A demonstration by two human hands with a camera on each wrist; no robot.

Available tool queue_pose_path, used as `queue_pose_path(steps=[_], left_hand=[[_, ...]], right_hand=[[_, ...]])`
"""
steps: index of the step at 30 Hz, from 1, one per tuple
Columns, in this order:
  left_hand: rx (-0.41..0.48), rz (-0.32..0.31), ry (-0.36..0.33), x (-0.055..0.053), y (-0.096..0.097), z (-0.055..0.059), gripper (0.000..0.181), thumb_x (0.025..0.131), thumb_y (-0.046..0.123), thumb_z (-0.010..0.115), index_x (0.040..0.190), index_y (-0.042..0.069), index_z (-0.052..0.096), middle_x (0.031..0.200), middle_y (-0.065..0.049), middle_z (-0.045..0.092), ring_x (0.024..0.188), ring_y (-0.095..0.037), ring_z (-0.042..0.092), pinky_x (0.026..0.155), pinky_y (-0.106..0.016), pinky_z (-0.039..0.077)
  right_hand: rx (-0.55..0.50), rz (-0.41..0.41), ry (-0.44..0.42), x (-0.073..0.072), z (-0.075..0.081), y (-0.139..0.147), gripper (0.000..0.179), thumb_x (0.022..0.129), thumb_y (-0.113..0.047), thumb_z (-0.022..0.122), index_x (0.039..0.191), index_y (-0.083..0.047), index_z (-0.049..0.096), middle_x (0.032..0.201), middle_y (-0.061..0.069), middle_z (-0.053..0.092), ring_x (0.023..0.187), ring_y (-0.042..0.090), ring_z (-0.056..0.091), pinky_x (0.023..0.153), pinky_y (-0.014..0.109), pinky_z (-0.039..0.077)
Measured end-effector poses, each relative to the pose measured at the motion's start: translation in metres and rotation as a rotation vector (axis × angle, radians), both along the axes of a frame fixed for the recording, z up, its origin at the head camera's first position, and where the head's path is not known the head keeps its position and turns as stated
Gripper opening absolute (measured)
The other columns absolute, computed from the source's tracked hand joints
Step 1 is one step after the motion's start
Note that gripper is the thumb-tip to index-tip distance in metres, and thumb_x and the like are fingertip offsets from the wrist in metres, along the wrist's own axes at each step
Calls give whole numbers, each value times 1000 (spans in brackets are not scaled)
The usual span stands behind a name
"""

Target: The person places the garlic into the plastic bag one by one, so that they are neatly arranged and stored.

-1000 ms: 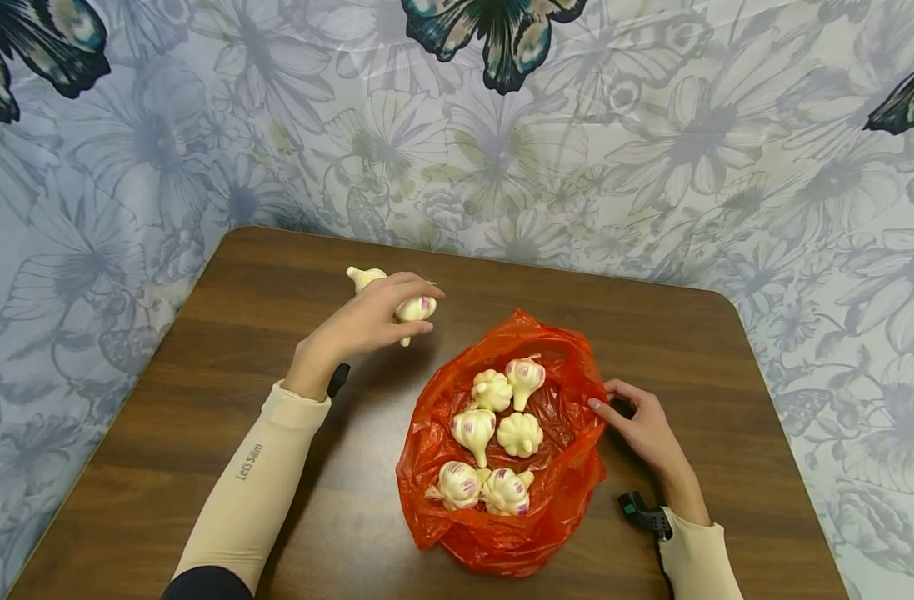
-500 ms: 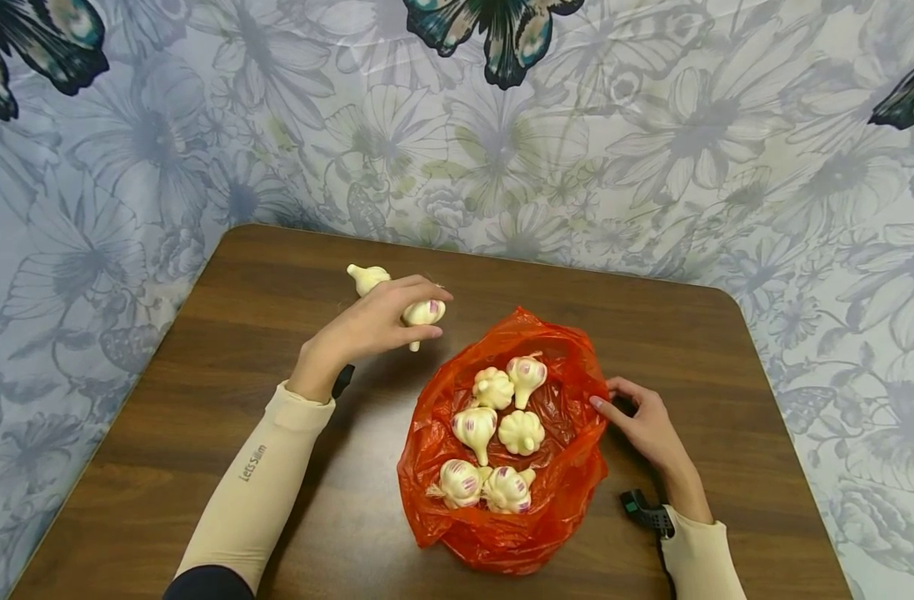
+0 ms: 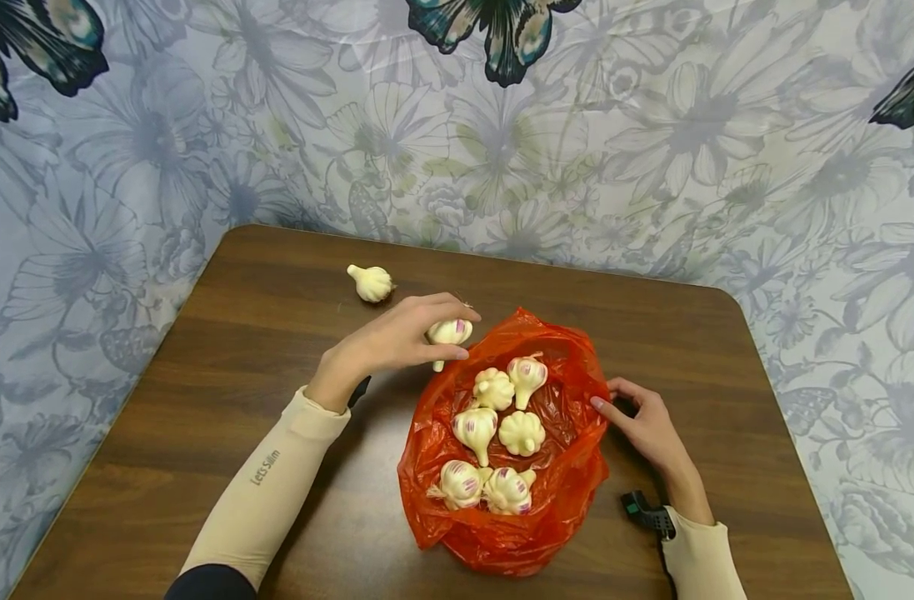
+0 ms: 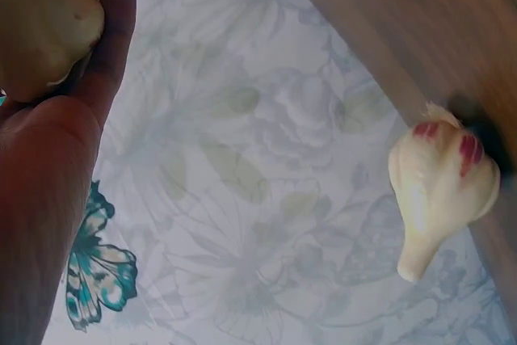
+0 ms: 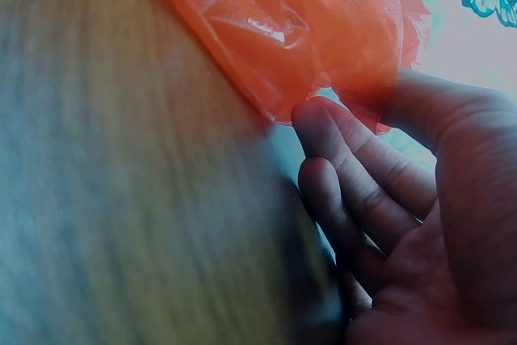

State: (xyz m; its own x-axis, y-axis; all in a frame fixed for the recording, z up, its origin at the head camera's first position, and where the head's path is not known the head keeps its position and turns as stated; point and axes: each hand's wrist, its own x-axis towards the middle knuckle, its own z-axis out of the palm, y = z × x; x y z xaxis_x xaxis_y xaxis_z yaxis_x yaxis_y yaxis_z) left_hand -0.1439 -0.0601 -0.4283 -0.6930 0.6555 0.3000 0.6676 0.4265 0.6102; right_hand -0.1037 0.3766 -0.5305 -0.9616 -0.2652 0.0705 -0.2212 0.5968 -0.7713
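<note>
My left hand [image 3: 404,335] grips a garlic bulb [image 3: 451,332] between thumb and fingers, at the upper left rim of a red plastic bag [image 3: 569,492]. In the left wrist view the held bulb fills the top left corner, partly cut off. My right hand [image 3: 647,429] pinches the bag's right edge between thumb and fingers, and the right wrist view shows the thin film [image 5: 355,30] caught there. Inside the wide-mouthed bag lie several garlic bulbs [image 3: 475,429]. One more bulb [image 3: 372,283] lies on the table behind my left hand, stem to the left.
The brown wooden table [image 3: 202,375] ends at a back edge against a wall covering [image 3: 516,183] printed with flowers and butterflies. A black wrist strap [image 3: 646,514] sits by my right wrist.
My left hand has carried its garlic bulb right and toward the bag, uncovering the bulb left on the table. The right hand and the bag have hardly moved.
</note>
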Motion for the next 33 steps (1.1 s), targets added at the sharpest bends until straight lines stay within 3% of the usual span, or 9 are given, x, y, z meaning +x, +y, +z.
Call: queue_pose_path(steps=[7, 18, 33], left_hand=[[-3, -34, 5, 10, 12, 0, 46, 97, 31, 78, 136, 8, 69, 132, -7, 69, 122, -18, 65, 106, -38, 53], [0, -23, 21, 24, 22, 1, 47, 97, 31, 78, 137, 9, 68, 132, -2, 68, 123, -16, 65, 106, -36, 53], [0, -114, 42, 41, 35, 5, 46, 98, 31, 78, 137, 10, 68, 133, -5, 67, 124, -16, 63, 108, -35, 51]], right_hand=[[8, 3, -6, 3, 2, 5, 11, 101, -21, 73, 109, -14, 73, 93, 1, 71, 90, 11, 57, 85, 21, 43], [-6, 28, -12, 6, 2, 10, 10, 101, -20, 73, 109, -14, 73, 92, 1, 71, 89, 11, 58, 84, 20, 43], [13, -12, -14, 31, -1, -1, 11, 102, -22, 73, 110, -15, 73, 93, 2, 71, 90, 11, 58, 86, 21, 42]])
